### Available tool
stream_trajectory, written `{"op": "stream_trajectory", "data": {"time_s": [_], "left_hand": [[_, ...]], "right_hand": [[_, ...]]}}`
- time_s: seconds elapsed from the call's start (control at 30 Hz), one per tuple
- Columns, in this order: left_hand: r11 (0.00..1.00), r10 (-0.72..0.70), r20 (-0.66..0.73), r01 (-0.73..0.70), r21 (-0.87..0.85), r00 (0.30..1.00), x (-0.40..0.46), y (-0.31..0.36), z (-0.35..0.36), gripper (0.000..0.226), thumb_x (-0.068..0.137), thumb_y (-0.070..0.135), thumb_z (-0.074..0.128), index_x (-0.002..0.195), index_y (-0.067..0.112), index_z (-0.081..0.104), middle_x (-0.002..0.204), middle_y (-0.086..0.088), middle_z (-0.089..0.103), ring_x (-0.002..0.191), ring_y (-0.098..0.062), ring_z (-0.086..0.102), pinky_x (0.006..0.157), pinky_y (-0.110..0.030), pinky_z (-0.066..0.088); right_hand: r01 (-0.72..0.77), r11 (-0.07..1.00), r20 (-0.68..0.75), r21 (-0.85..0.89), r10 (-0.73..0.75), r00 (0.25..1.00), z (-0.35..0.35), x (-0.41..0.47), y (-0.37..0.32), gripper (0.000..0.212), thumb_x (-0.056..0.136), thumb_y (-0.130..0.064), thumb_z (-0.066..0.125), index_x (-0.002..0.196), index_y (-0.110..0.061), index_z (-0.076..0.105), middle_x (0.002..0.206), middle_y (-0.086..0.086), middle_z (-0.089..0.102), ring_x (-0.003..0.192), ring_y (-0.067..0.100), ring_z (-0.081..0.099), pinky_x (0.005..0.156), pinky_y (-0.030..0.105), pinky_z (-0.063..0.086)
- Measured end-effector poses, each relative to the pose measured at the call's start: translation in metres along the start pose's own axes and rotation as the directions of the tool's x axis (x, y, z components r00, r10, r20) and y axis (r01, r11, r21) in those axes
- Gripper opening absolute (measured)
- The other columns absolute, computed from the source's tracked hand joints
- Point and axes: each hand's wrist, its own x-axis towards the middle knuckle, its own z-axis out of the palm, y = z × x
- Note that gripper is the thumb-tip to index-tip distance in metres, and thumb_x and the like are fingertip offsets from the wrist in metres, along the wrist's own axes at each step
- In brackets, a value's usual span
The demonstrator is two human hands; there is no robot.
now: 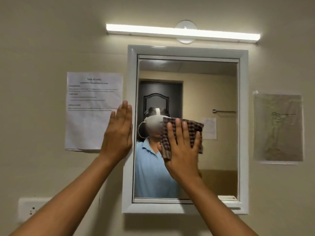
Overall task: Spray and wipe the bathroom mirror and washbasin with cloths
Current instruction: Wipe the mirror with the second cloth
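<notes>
While the right hand (183,150) is flat on the mirror (219,150) with a checked cloth (192,128) pressed under its spread, straight fingers, the job looks to be somewhere in the mirror-wiping part, so I'd guess roughly the first half. The cloth sits mid-frame, a bit left of the glass's centre, touching it. The left hand (119,133) is open too, fingers straight and together, palm pressed against the left edge of the white frame (187,50), probably to steady it, holding nothing. Can't honestly tell how much of the glass is already done: it looks fairly streak-free, but the picture is soft, so any spray film or smears could just be lost in the blur. The washbasin isn't in view at all, so by my read that part is still to do, or at least I can't confirm it. Same for the spray bottle, nowhere in the frame. As for containers, there really aren't any showing; the closest thing is a whitish ridged object (227,198) at the mirror's lower right corner, maybe a soap dish or a ledge, too unclear to call and I can't see anything in it. Otherwise: a tube light (182,32) across the top, a printed sheet (93,109) at left, a drawing (278,128) at right, a socket (32,209) at lower left.
</notes>
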Motion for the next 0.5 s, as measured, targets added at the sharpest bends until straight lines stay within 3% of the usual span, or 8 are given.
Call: {"op": "stream_trajectory", "data": {"time_s": [0.1,0.23,0.5], "left_hand": [[1.0,0.001,0.006,-0.001,-0.028,1.0,-0.004,-0.001,0.0,0.063,0.098,0.011,0.032,0.157,0.005,0.011,0.165,-0.015,0.01,0.154,-0.025,0.009,0.123,-0.051,0.018],[0.998,-0.012,0.003,0.013,-0.067,1.0,-0.006,-0.002,0.001,0.063,0.098,0.01,0.039,0.156,0.005,0.015,0.165,-0.014,0.013,0.154,-0.024,0.01,0.123,-0.051,0.017],[0.998,-0.007,0.054,0.011,-0.064,0.999,-0.017,-0.006,0.003,0.065,0.099,0.026,0.032,0.157,0.003,0.011,0.165,-0.014,0.008,0.154,-0.024,0.008,0.125,-0.047,0.011]], "right_hand": [[0.071,0.997,-0.009,-0.01,-0.071,0.997,-0.003,0.061,-0.036,0.074,0.099,-0.059,0.028,0.159,-0.022,0.008,0.168,0.007,0.0,0.154,0.026,-0.002,0.119,0.062,-0.001],[0.1,0.995,0.01,0.016,-0.101,0.995,-0.01,0.105,-0.069,0.077,0.094,-0.06,0.011,0.159,-0.021,0.006,0.167,0.006,-0.003,0.154,0.026,-0.005,0.118,0.059,-0.011],[0.187,0.98,0.035,0.065,-0.19,0.981,0.012,0.02,-0.067,0.069,0.1,-0.054,0.009,0.159,-0.018,0.011,0.167,0.007,0.002,0.154,0.025,-0.003,0.121,0.057,-0.004]]}}
